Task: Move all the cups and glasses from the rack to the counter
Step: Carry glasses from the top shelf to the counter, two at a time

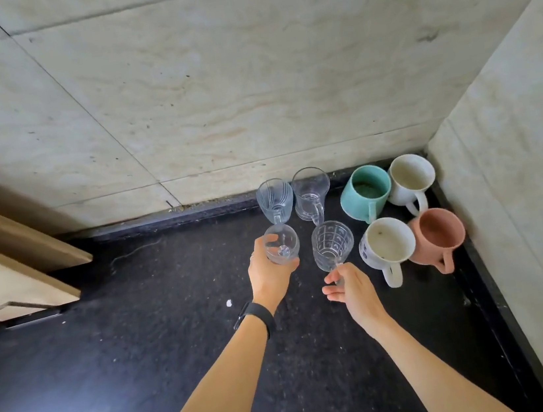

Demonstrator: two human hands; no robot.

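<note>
My left hand [269, 272] grips a clear glass [282, 244] around its body, low over the black counter [143, 343]. My right hand [350, 287] pinches the handle of a patterned glass mug [332, 244] that stands on the counter. Behind them, against the wall, stand a ribbed glass mug [274, 200] and a plain glass mug [310, 192]. In the right corner sit a teal mug [365, 195], a white mug [411, 180], a white mug with blue print [387, 245] and a pink mug [438, 235]. No rack is in view.
Pale stone walls close the counter at the back and on the right [518, 173]. A wooden cabinet edge [12, 267] juts over the counter at the left. A black band [255, 315] sits on my left wrist.
</note>
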